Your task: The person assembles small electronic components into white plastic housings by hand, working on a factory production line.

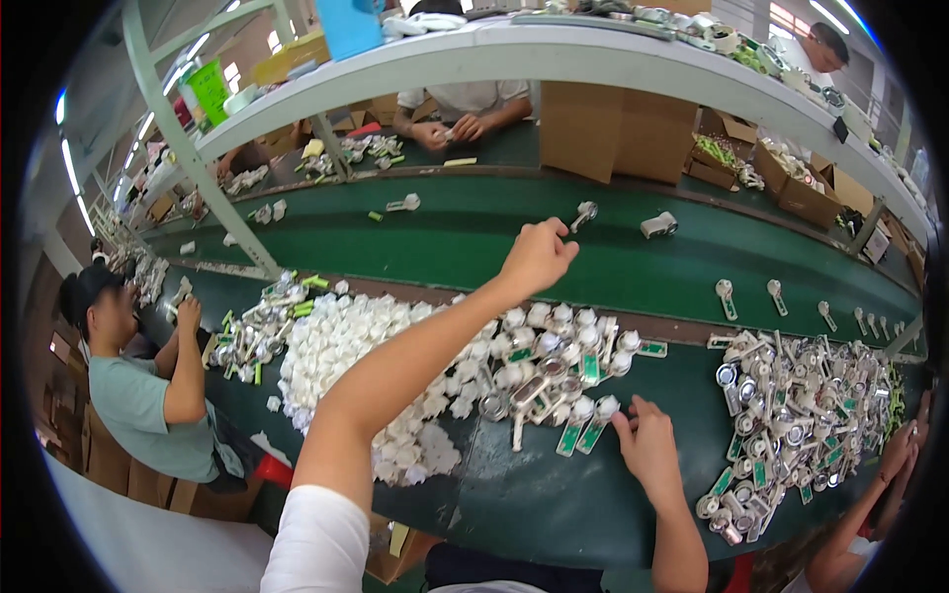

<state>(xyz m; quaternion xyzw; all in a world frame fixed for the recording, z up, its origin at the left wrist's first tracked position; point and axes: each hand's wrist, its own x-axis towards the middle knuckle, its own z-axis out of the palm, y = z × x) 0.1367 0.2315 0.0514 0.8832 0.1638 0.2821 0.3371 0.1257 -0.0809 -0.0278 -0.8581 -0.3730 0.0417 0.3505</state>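
My left hand [539, 259] reaches far out over the green conveyor belt [465, 242]. Its fingers are curled, and the fingertips pinch the handle end of a small silvery-white part [586, 211]. Close to me, my right hand [649, 440] hovers over the dark green bench with thumb and forefinger apart. Its thumb is beside a white-capped part with a green circuit board [596, 430]; whether they touch I cannot tell. More such parts lie in a cluster [554, 371] to its left. A big heap of white plastic caps [341, 341] sits partly behind my left forearm.
At right lies a wide pile of silvery-white handled parts [791, 420]. Single parts ride the belt, such as a white one [659, 225]. A shelf [474, 49] and its post [198, 148] stand over the bench. Co-workers sit left [148, 395], opposite and at right.
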